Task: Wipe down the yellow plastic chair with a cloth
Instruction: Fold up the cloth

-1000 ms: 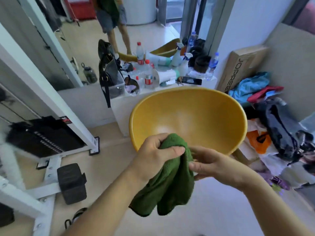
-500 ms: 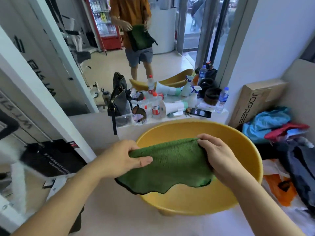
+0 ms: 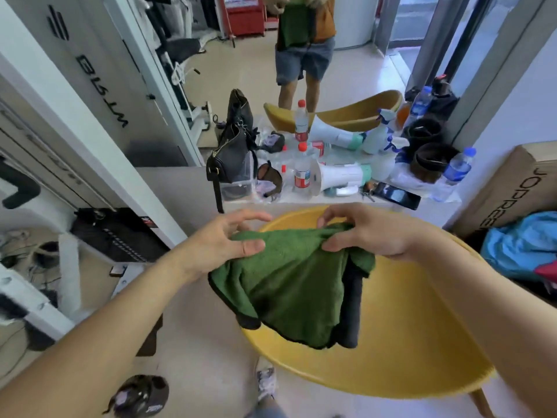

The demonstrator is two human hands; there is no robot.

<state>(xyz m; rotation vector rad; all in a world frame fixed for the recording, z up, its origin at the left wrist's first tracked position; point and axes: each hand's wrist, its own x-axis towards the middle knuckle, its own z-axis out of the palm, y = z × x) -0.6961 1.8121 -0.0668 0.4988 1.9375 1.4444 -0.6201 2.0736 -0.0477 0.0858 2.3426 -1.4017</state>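
left hand (image 3: pixel 229 241) and right hand (image 3: pixel 372 233) pinch the fuzzy green cloth (image 3: pixel 289 285) above the round yellow plastic chair (image 3: pixel 407 351). the left's loose thumb grip could let a corner slip.

Green cloth (image 3: pixel 289 285) above yellow chair (image 3: pixel 407 342)

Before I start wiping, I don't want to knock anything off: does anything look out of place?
Nothing looks spilled or broken. The black phone lies at the edge of the white ledge behind the yellow chair, and a megaphone lies on its side beside it. Either could get bumped.
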